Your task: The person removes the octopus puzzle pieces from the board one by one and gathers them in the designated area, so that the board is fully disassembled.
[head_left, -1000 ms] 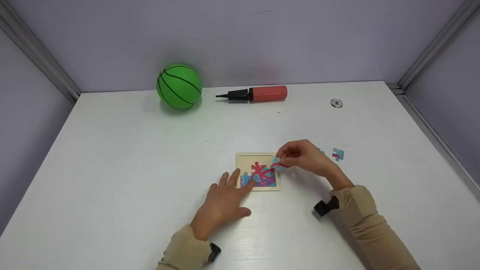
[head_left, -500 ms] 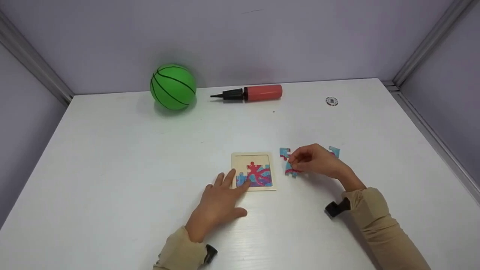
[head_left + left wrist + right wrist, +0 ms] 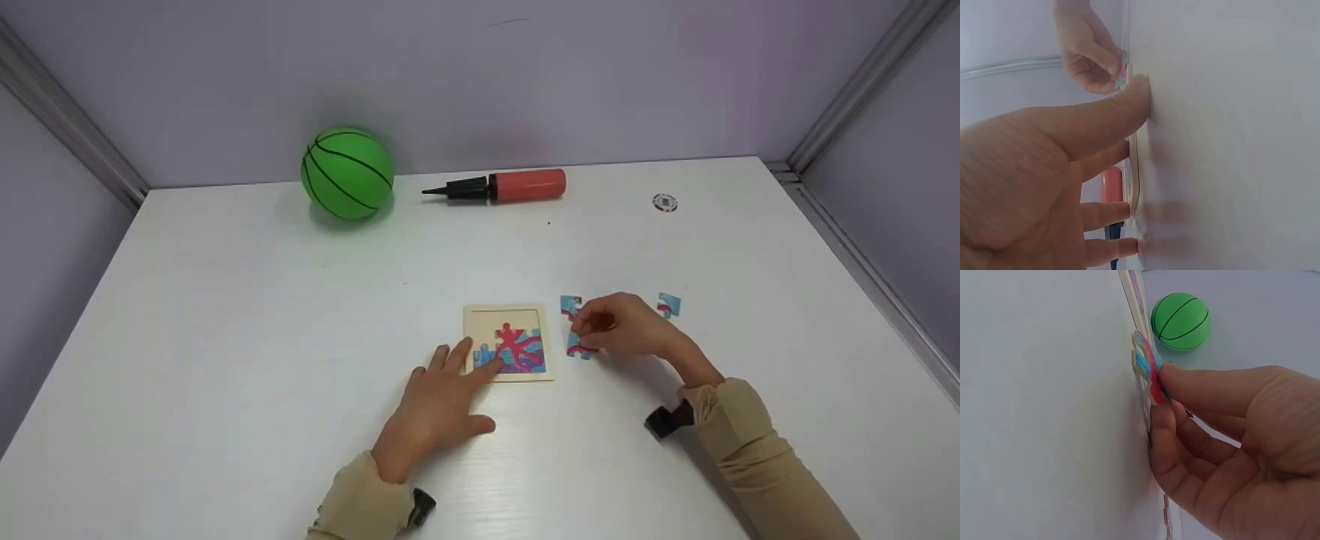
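Observation:
My left hand (image 3: pixel 439 405) lies spread, with fingertips on the left side and lower part of a wooden jigsaw board (image 3: pixel 548 345). Assembled pieces with a red octopus (image 3: pixel 517 346) fill its lower part; bare wood shows above. Just right of the board, my right hand (image 3: pixel 630 327) pinches a blue and red jigsaw piece (image 3: pixel 576 348) between thumb and finger. In the right wrist view this piece (image 3: pixel 1152 374) is tilted, close to the tabletop. Another jigsaw piece (image 3: pixel 569 304) lies behind it, partly covered by the fingers. One more loose piece (image 3: pixel 670 304) is farther right.
Along the back stand a green ball (image 3: pixel 348 174) with black lines and, lying down, a red and black hand pump (image 3: pixel 525 185). A round chip (image 3: pixel 664 202) lies at the back right of the white table (image 3: pixel 262 337). Walls enclose the back and sides.
My right hand has moved from over the board's right edge to just right of it, still pinching the piece. The left hand stays on the board. The head view has shifted slightly.

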`<action>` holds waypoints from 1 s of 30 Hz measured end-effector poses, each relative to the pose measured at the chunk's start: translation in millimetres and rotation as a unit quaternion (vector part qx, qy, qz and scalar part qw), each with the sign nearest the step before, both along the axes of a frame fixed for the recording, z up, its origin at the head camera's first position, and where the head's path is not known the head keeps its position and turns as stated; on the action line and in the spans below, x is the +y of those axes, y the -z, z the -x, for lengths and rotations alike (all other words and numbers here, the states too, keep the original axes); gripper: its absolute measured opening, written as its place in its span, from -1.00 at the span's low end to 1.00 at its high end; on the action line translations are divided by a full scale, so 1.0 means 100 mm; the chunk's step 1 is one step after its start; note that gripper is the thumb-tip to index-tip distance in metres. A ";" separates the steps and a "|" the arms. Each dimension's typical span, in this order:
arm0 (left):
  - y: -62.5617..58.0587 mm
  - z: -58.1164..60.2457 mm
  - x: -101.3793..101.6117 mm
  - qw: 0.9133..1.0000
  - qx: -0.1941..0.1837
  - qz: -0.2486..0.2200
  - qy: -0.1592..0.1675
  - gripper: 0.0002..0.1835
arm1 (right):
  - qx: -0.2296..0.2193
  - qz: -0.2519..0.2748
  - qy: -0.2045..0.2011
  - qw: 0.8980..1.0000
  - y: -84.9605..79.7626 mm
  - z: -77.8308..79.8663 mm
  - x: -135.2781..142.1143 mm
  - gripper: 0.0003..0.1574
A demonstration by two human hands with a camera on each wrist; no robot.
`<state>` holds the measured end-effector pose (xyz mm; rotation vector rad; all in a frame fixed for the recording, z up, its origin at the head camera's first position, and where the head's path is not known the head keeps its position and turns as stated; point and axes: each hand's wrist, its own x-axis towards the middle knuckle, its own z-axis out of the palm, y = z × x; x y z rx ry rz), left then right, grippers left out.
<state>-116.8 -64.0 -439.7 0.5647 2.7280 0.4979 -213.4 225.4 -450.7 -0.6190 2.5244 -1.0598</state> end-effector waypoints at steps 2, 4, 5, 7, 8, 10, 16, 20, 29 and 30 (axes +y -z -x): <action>0.00 0.00 0.00 1.000 0.001 -0.002 -0.002 -0.23 | 0.004 -0.009 0.002 1.000 0.00 0.00 -0.01 -0.87; 0.00 0.00 0.00 1.000 0.001 -0.007 -0.004 -0.24 | 0.004 -0.015 0.004 1.000 0.00 0.00 -0.03 -0.87; 0.01 0.00 0.00 1.000 0.002 -0.009 -0.005 -0.24 | 0.004 -0.017 0.006 1.000 0.00 0.00 -0.03 -0.87; 0.01 0.00 0.00 1.000 0.000 -0.009 -0.006 -0.22 | 0.002 -0.022 0.013 1.000 -0.01 0.00 -0.04 -0.87; 0.01 0.00 0.00 1.000 0.000 -0.010 -0.008 -0.22 | 0.001 -0.024 0.016 1.000 -0.01 0.00 -0.05 -0.86; 0.01 0.01 0.00 1.000 -0.001 -0.012 -0.012 -0.20 | -0.002 -0.027 0.024 0.999 -0.01 0.00 -0.05 -0.86; -0.01 0.01 0.02 1.000 -0.002 0.002 -0.008 -0.21 | -0.004 -0.024 0.041 0.999 -0.01 -0.01 -0.06 -0.88; -0.01 0.02 0.02 1.000 -0.008 0.015 -0.003 -0.25 | 0.014 -0.008 0.041 0.999 -0.03 0.00 -0.13 -0.90; -0.01 0.03 0.04 1.000 -0.015 0.020 -0.002 -0.26 | 0.007 0.052 0.022 0.998 -0.09 0.06 -0.47 -0.81; -0.01 0.03 0.04 1.000 -0.011 0.019 0.001 -0.26 | 0.000 0.057 0.022 0.998 -0.09 0.07 -0.51 -0.80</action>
